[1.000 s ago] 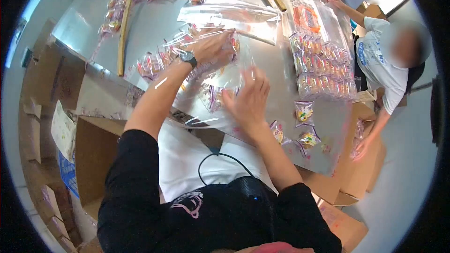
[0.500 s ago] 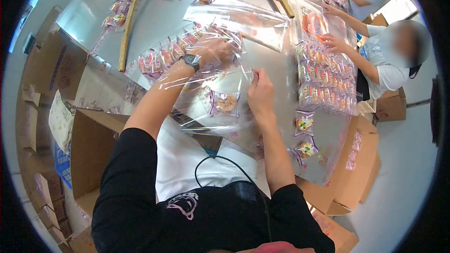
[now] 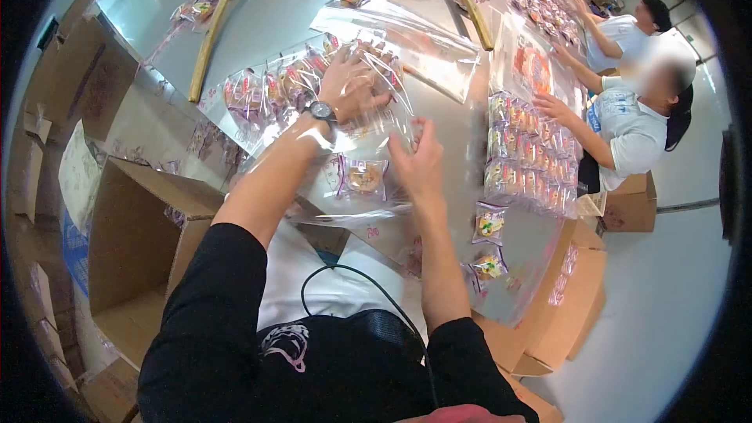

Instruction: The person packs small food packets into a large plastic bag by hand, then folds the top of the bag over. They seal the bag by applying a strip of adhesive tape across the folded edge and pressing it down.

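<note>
My left hand [image 3: 352, 82], with a black watch on its wrist, reaches inside a large clear plastic bag [image 3: 337, 149] and rests on a row of wrapped snack packets [image 3: 270, 86] within it. My right hand [image 3: 415, 160] is at the bag's right edge with fingers spread, touching the film. One single packet [image 3: 364, 178] lies in the bag near its mouth, between my two arms. The bag lies on a shiny metal table [image 3: 274, 19].
Another clear bag [image 3: 407, 31] lies beyond. A filled bag of packets [image 3: 529, 157] sits to the right, where a co-worker's hand [image 3: 548, 106] rests. Loose packets [image 3: 489, 223] lie near the table's edge. A wooden stick [image 3: 211, 23] lies left. Open cardboard boxes [image 3: 141, 243] stand below.
My right hand let go of its pinch on the bag's edge and now lies spread against the film. My left hand pushed slightly farther into the bag. The view shifted.
</note>
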The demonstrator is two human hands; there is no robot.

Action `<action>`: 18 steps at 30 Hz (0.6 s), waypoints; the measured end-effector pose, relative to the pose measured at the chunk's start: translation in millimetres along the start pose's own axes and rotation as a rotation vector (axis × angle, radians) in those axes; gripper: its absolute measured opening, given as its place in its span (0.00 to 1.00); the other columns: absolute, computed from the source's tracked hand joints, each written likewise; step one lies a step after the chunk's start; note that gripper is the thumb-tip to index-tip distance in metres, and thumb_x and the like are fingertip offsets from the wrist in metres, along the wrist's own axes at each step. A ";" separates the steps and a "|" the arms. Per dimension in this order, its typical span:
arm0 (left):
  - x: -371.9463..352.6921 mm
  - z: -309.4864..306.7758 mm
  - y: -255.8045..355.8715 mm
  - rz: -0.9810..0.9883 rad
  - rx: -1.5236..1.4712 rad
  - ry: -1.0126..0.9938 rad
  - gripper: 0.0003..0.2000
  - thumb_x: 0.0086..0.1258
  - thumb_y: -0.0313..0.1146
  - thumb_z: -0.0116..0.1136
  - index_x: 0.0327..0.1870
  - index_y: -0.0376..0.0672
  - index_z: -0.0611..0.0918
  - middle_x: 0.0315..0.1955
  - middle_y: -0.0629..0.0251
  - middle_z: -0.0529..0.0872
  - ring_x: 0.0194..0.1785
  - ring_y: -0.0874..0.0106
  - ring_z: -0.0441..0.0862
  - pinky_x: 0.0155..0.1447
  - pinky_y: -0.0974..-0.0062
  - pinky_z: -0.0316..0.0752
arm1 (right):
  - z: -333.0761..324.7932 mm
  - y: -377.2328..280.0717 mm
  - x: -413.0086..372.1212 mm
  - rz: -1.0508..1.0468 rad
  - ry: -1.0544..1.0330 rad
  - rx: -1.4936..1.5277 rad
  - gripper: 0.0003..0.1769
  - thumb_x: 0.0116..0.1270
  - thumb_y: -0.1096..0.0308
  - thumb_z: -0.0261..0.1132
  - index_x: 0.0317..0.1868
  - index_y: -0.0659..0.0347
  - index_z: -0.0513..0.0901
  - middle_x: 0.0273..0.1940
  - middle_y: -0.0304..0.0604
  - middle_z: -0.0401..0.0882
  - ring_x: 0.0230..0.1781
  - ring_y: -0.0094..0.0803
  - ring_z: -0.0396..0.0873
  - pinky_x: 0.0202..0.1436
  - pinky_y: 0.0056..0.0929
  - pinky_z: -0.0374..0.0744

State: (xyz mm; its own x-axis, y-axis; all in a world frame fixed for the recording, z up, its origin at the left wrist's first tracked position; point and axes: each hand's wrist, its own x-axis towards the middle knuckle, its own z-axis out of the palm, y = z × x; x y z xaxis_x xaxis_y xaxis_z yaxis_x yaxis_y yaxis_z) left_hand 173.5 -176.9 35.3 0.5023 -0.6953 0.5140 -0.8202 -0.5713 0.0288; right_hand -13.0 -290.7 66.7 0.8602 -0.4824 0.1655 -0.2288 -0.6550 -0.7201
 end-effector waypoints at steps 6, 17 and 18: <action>-2.4 -5.4 -1.5 0.014 -0.016 -0.046 0.37 0.61 0.59 0.69 0.65 0.41 0.81 0.52 0.56 0.90 0.69 0.60 0.78 0.80 0.51 0.62 | 1.1 10.6 16.0 -0.206 0.165 -0.219 0.16 0.72 0.59 0.67 0.34 0.63 0.89 0.28 0.51 0.81 0.30 0.52 0.81 0.35 0.47 0.76; -11.6 2.1 19.6 -0.190 -0.134 -0.051 0.36 0.57 0.49 0.73 0.68 0.45 0.79 0.66 0.61 0.83 0.69 0.59 0.79 0.81 0.49 0.60 | -3.0 25.4 -12.5 -0.125 0.143 -0.133 0.14 0.72 0.62 0.67 0.35 0.65 0.89 0.29 0.51 0.82 0.29 0.50 0.81 0.36 0.46 0.77; -11.1 3.1 18.9 -0.176 -0.082 -0.021 0.35 0.58 0.48 0.72 0.68 0.45 0.79 0.67 0.61 0.82 0.68 0.59 0.79 0.82 0.47 0.57 | -4.0 22.6 -12.4 -0.117 0.135 -0.124 0.14 0.72 0.63 0.67 0.35 0.65 0.89 0.29 0.51 0.82 0.29 0.50 0.82 0.36 0.46 0.77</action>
State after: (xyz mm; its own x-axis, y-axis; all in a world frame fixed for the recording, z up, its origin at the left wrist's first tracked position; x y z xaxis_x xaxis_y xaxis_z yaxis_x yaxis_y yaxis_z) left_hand 153.2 -181.4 27.4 0.6446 -0.5976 0.4768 -0.7385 -0.6480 0.1863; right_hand -30.6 -301.9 51.0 0.8175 -0.4665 0.3378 -0.1921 -0.7737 -0.6037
